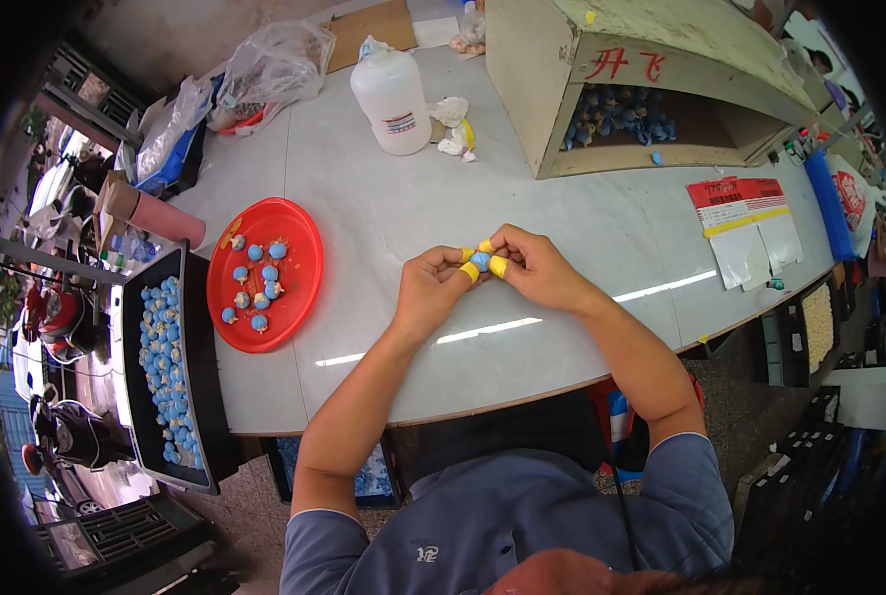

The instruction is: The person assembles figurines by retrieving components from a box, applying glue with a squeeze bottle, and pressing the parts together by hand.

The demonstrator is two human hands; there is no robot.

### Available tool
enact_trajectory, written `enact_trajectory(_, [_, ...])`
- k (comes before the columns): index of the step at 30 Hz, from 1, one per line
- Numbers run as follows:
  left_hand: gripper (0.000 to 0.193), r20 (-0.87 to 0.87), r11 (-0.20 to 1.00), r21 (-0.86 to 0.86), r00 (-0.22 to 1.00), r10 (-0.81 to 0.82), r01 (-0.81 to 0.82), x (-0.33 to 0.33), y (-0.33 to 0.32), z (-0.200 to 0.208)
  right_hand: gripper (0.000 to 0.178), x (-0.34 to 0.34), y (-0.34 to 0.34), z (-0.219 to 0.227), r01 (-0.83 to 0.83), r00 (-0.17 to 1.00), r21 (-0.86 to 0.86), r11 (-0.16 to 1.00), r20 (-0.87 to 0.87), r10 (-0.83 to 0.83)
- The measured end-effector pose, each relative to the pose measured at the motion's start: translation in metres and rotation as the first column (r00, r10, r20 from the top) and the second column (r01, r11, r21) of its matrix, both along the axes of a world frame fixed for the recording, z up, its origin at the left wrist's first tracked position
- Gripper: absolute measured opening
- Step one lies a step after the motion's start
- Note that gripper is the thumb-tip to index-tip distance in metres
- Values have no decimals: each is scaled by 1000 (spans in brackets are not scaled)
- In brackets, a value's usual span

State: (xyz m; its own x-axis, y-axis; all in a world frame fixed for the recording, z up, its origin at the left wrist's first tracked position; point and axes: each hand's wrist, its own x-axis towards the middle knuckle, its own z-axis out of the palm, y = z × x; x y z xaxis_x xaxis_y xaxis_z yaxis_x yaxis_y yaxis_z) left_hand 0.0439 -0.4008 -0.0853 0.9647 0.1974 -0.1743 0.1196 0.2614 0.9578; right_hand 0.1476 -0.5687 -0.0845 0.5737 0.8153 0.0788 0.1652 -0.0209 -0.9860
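Observation:
Between my fingertips, over the grey tabletop (373,223), is a small round blue piece (480,261). My left hand (433,288) pinches it from the left, and my right hand (537,268) grips it from the right. Yellow covers wrap the tips of the thumbs and forefingers on both hands. What the piece is exactly cannot be made out, since the fingers hide most of it. To the left, a red round plate (299,293) carries several small blue balls with pale bits on them.
Beyond the plate, a black bin (202,377) at the left table edge is filled with similar blue pieces. A white bottle (391,104) stands at the back. On the right, an open-fronted cabinet (522,89) holds more blue pieces, with paper sheets (745,223) lying near it.

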Motion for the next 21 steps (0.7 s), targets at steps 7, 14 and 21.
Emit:
enact_trajectory(7, [22, 9, 1000, -2, 1000, 1, -1, 0, 0, -3, 15, 0, -1, 5, -23, 975, -63, 998, -221, 8])
enact_trajectory(14, [17, 19, 997, 75, 1000, -25, 23, -1, 0, -8, 10, -1, -1, 4, -19, 992, -77, 997, -129, 9])
enact_trajectory(21, [19, 32, 997, 80, 999, -15, 13, -2, -1, -14, 12, -5, -2, -6, 4, 999, -61, 998, -45, -7])
